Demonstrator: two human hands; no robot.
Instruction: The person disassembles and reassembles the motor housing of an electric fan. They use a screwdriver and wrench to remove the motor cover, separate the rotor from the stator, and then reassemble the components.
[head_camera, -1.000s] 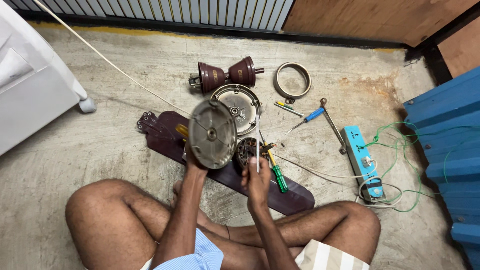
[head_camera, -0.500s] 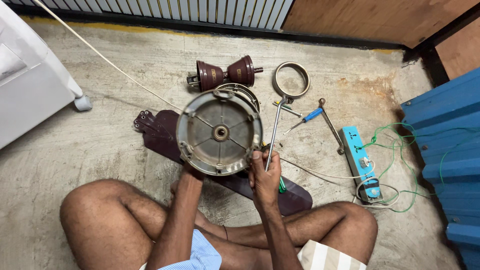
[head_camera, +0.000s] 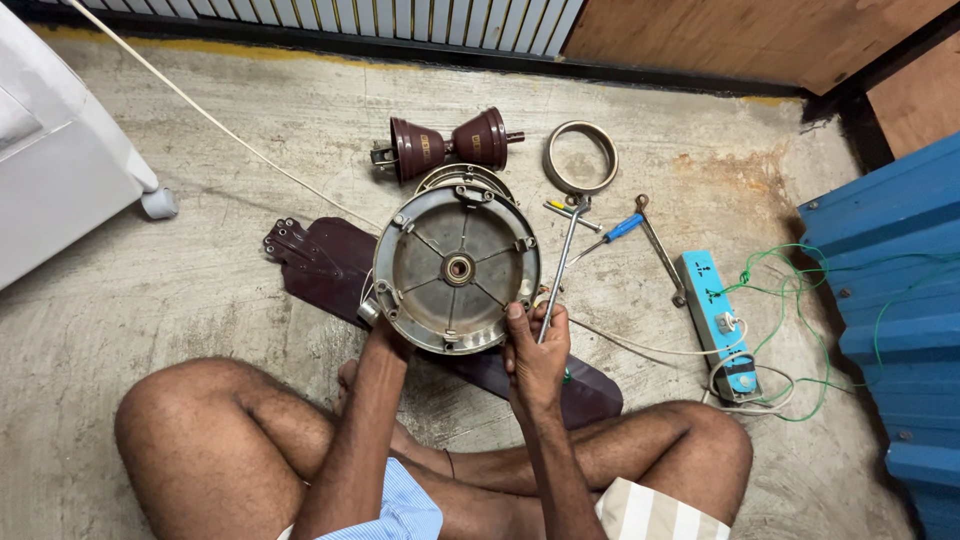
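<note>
A person sits cross-legged on a concrete floor (head_camera: 200, 250) and holds a round metal fan motor housing (head_camera: 457, 268) up in front of them, its open inside facing the camera, with spokes and a centre bearing showing. The left hand (head_camera: 385, 335) grips the housing's lower left rim from behind, the grip pressed closed on it. The right hand (head_camera: 535, 345) is at the lower right rim, thumb on the edge, its grip also pinching a long metal rod tool (head_camera: 558, 268) that points away toward the far side. Under the housing lies a dark maroon fan blade (head_camera: 320, 265) flat on the floor. Farther off rest a maroon canopy piece (head_camera: 445, 145) and a metal ring (head_camera: 581, 157). To the right lie a blue-handled screwdriver (head_camera: 620, 228), a blue power strip (head_camera: 718, 320) and loose green wire (head_camera: 800, 330).
</note>
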